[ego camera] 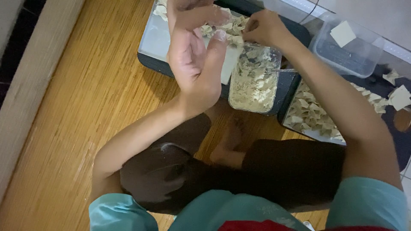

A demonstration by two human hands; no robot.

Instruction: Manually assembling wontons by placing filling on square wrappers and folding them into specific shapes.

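- My left hand [192, 55] is raised over the near edge of the dark tray [147, 60], palm turned up, fingers spread and lightly curled.
- A square dough wrapper [229, 64] hangs from the thumb and palm side of that hand; the thumb tip presses its top edge. Grip is loose, hand mostly open, flour on the fingertips.
- My right hand [263, 26] reaches across to the far edge of the filling tub [254, 77], fingers pinched together. What they pinch is too small to make out; I cannot tell if they hold anything.
- The filling tub is clear plastic, rectangular, and sits on the right part of the dark tray, holding pale, lumpy filling. It lies just right of the wrapper and directly below my right hand.
- A thin metal handle [284, 69] sticks out over the tub's right rim.
- Folded dumplings [227, 25] are piled at the far edge of the dark tray, behind my left fingers.
- A second tray [314, 113] lies to the right on the wooden floor [85, 107], crowded with more folded dumplings.
- A clear box [349, 47] stands beyond the second tray, with one wrapper square inside.
- Loose dough pieces [400, 96] lie at the far right.
- My legs are crossed beneath my arms, near the trays.
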